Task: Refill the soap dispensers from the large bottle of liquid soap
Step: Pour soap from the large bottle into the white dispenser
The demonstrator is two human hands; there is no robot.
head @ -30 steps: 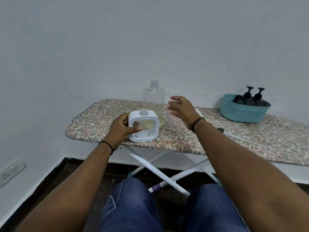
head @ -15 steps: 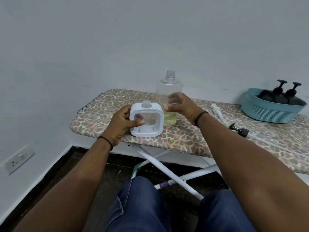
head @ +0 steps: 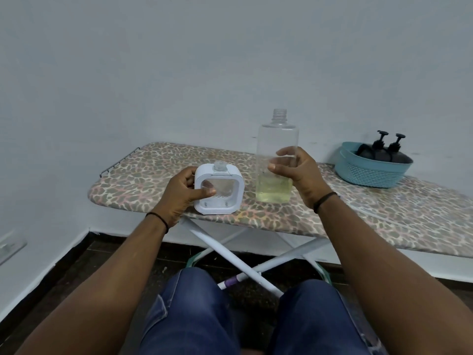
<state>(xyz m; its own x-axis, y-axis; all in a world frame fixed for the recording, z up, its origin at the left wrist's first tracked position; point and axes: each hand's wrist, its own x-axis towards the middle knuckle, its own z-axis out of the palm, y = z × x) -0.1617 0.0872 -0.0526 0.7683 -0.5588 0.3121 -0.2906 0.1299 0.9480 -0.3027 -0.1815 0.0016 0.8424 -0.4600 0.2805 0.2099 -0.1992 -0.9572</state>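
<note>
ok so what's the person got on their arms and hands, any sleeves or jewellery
Both forearms are bare, with no sleeves in view. Each wrist carries a thin black band: one just behind the left hand, one just behind the right hand. No rings, gloves or watch show. Below the arms, the legs are in blue jeans.

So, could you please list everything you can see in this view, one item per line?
large bottle: 1, clear, uncapped, yellowish liquid low inside, upright on the board
soap dispenser: 1, white square frame with clear window, open neck, near board's front edge
ironing board: 1, leopard-print cover, white crossed legs
basket: 1, teal, far right on the board
pump bottles: 2, black, inside the basket
wall socket: 1, white, low on the left wall
left hand: grips the dispenser's left side
right hand: fingers curled round the large bottle
legs: blue jeans, under the board
</note>
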